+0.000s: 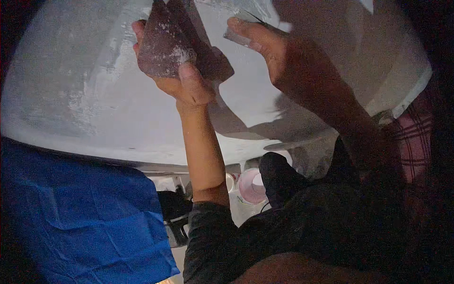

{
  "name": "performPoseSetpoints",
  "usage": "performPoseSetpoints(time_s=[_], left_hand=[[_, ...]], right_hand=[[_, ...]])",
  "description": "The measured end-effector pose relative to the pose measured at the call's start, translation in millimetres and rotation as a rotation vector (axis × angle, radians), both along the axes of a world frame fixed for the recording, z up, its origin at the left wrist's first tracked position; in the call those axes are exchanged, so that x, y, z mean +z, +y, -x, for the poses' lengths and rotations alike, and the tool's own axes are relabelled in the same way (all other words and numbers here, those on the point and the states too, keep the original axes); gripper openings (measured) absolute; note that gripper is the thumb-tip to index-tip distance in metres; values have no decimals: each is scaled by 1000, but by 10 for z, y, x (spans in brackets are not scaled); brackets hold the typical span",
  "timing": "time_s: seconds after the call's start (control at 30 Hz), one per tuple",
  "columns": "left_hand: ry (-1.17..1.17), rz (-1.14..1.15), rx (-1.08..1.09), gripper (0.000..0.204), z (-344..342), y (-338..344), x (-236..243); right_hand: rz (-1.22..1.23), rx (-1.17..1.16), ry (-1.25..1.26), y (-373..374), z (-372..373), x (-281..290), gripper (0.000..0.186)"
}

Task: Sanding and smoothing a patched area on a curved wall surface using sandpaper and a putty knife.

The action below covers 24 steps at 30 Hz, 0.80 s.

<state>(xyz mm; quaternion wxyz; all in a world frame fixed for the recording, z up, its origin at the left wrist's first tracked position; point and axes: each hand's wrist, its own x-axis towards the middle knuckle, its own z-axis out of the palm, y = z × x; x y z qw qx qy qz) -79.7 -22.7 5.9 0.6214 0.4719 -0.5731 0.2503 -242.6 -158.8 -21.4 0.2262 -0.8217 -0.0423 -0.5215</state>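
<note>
My left hand [184,90] grips a dark brown, wedge-shaped flat piece [163,45] dusted with white specks. Its thumb lies on the near face, and fingertips show around the left edge. To the right, my right hand [265,40] pinches a small flat grey piece [236,38], seemingly a scraper or blade, though its kind is unclear. A thin dark edge shows just above that thumb. Both hands are over a broad whitish surface [109,90] with streaky pale smears, and dark shadows of the hands and arms fall on it.
A creased blue sheet [85,213] hangs at the lower left. Below the pale surface's edge are a pink bucket [252,187] and a dark object [175,203] beside the blue sheet. Plaid reddish cloth [414,142] shows at the right rim.
</note>
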Motion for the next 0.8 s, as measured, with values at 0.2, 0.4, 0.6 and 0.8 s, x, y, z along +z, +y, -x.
performPoseSetpoints(time_s=[0.2,0.4,0.6,0.8], left_hand=[[-51,2,10,103,55,-24,44],[75,51,-47,122,199,-89,43],[137,44,-4,118,261,-124,-1],[96,73,-38,107,187,-91,26]], right_hand=[[31,74,157,-109,18,84,27],[-25,91,173,-119,68,115,28],[-55,117,198,-123,77,166,29],[-73,135,236,-70,-6,273,31]])
